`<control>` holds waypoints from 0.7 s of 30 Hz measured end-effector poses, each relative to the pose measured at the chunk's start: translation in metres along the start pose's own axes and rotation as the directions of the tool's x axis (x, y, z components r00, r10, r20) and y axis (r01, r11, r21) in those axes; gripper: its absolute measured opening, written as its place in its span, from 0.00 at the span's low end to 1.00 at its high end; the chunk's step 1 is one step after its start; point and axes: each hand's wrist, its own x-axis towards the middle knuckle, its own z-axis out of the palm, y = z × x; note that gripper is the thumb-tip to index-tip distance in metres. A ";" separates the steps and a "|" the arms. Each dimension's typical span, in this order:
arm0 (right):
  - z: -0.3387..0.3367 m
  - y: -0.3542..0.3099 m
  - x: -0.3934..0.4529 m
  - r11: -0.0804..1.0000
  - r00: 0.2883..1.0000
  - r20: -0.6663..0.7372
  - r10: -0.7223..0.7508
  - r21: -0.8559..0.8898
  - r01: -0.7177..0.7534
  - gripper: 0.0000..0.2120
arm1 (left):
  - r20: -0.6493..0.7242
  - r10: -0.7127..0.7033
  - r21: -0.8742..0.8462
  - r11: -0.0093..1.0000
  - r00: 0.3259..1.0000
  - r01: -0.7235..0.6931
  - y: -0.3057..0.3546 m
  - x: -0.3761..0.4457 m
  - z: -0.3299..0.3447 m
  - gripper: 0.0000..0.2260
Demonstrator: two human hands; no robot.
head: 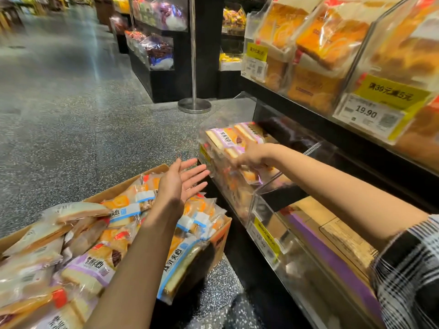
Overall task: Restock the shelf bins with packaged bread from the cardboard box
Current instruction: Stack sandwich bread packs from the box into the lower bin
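Note:
A cardboard box (pixel 219 238) on the floor at lower left is heaped with packaged bread (pixel 92 269) in purple, blue and orange wrappers. My left hand (pixel 183 180) hovers above the box, palm up, fingers straight and empty. My right hand (pixel 251 156) reaches into a clear shelf bin (pixel 213 148) on the lower shelf and rests on the purple-label bread packs (pixel 228 136) stacked there; its fingers are blurred and partly hidden behind the packs.
A second clear bin (pixel 268 224) with a yellow price tag sits nearer to me, holding a flat cardboard piece. The upper shelf bins (pixel 313 58) hold orange bread loaves. A metal stanchion (pixel 194 100) stands on the speckled floor behind.

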 end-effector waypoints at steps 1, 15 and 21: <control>0.001 0.001 0.000 1.000 0.999 0.050 0.008 0.021 -0.009 0.29 | -0.013 0.004 -0.007 1.000 1.000 -0.004 0.000 0.000 -0.001 0.18; 0.023 0.016 0.031 0.916 0.986 -0.134 -0.099 -0.400 0.037 0.26 | -0.009 -0.026 0.092 0.995 1.000 0.026 -0.008 -0.002 0.011 0.16; 0.035 0.024 0.055 0.955 0.999 0.029 0.043 -0.295 -0.032 0.31 | -0.045 -0.026 0.358 0.933 0.999 0.040 -0.018 0.002 0.005 0.11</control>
